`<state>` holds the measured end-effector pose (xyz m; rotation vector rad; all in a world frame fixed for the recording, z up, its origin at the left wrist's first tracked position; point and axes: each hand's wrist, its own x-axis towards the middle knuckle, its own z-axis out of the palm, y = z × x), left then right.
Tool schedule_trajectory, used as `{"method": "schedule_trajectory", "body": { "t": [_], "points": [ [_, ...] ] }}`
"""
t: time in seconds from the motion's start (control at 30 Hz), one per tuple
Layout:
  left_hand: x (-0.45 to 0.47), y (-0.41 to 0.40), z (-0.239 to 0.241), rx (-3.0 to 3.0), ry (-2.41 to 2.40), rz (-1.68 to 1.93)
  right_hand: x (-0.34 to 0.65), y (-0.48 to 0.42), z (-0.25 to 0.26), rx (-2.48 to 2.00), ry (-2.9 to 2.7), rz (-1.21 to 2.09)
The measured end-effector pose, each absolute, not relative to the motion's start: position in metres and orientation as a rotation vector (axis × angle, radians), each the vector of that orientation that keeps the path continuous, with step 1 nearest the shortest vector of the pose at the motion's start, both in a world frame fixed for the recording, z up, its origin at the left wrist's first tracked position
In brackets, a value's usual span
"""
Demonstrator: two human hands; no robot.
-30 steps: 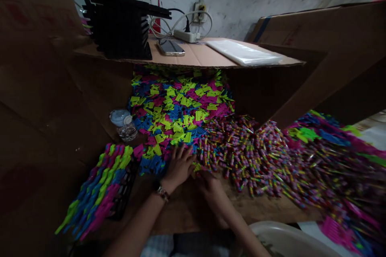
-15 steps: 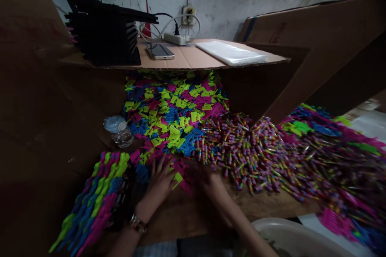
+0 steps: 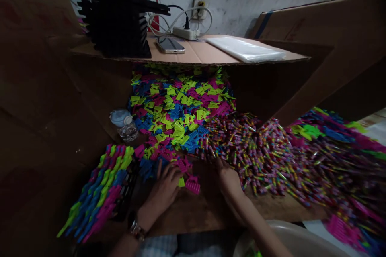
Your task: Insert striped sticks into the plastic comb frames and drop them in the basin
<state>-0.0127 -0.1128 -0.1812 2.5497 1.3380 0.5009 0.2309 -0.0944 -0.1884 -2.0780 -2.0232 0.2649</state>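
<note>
Head view shows the pink toothed piece [image 3: 193, 185] lying just right of the nearer left hand [image 3: 165, 184], the right hand [image 3: 228, 177] beside the striped sticks [image 3: 256, 152], either grip's contents impossible to tell.

open: front tabletop [image 3: 200, 209] | block: stick heap [image 3: 259, 152] | under shelf [image 3: 196, 53]: perhaps tight

Whether the right hand [image 3: 229, 180] holds anything is unclear.

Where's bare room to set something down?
Bare wooden table lies between the pink piece near the left hand and the right hand; on the cardboard shelf, between the phone and the plastic packet. Crowded: the heap of coloured plastic pieces beyond the left hand, and the patterned sticks beyond the right.
</note>
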Motion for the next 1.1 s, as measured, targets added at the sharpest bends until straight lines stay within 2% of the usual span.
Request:
{"method": "schedule_trajectory", "body": {
  "t": [0.13,0.3,0.4,0.5,0.57,0.77,1.1],
  "points": [
    [-0.003,-0.122,-0.182,2.353,1.301,0.661,0.235,-0.104,-0.186,-2.079,-1.873,0.483],
    [0.011,-0.122,-0.173,1.306,1.318,1.067,0.227,-0.128,-0.169,-1.814,-1.777,0.895],
    [0.016,-0.122,-0.156,0.743,1.064,1.001,0.214,-0.143,-0.152,-1.629,-1.599,1.197],
    [0.017,-0.126,-0.141,0.53,0.955,0.913,0.2,-0.152,-0.137,-1.444,-1.271,1.497],
    [0.018,-0.129,-0.135,0.476,0.957,0.891,0.193,-0.154,-0.131,-1.414,-1.156,1.56],
    [0.019,-0.133,-0.136,0.51,1.064,0.94,0.19,-0.16,-0.128,-1.509,-1.234,1.277],
    [0.027,-0.146,-0.139,1.046,1.258,1.054,0.178,-0.177,-0.133,-1.475,-1.619,0.656]
  ]
}}
